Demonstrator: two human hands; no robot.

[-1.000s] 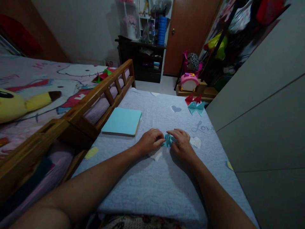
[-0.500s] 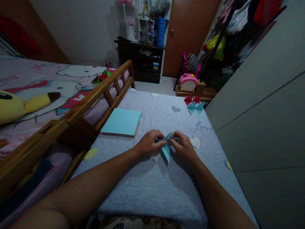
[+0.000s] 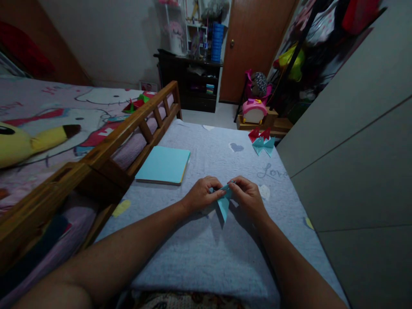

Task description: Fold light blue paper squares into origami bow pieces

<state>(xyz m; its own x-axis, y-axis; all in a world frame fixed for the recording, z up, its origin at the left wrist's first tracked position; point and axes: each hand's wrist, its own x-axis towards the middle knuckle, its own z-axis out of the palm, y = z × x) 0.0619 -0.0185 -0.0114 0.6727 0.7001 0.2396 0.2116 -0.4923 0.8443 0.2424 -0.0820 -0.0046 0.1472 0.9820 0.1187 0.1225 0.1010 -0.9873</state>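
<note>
A light-blue folded paper piece (image 3: 224, 207) is held between my two hands above the bed sheet, its long point hanging down toward me. My left hand (image 3: 206, 191) pinches its left side between thumb and fingers. On the upper right end, my right hand (image 3: 247, 194) pinches the paper, hiding that corner. Left of my hands lies a square stack of paper (image 3: 164, 165) with a light-blue sheet on top. Toward the far right edge sit folded light-blue paper shapes (image 3: 264, 146) and red paper shapes (image 3: 259, 134) behind them.
The patterned sheet (image 3: 206, 262) covers the surface under my hands. A wooden rail (image 3: 128, 133) runs along the left, with a bed and a yellow plush toy (image 3: 19, 146) beyond. A pale cabinet (image 3: 347, 146) borders the right. A dark shelf (image 3: 189, 81) stands at the back.
The upper tip of the blue paper has gone down behind my right fingers, and its lower point has swung slightly left. My right hand has turned a little around the paper.
</note>
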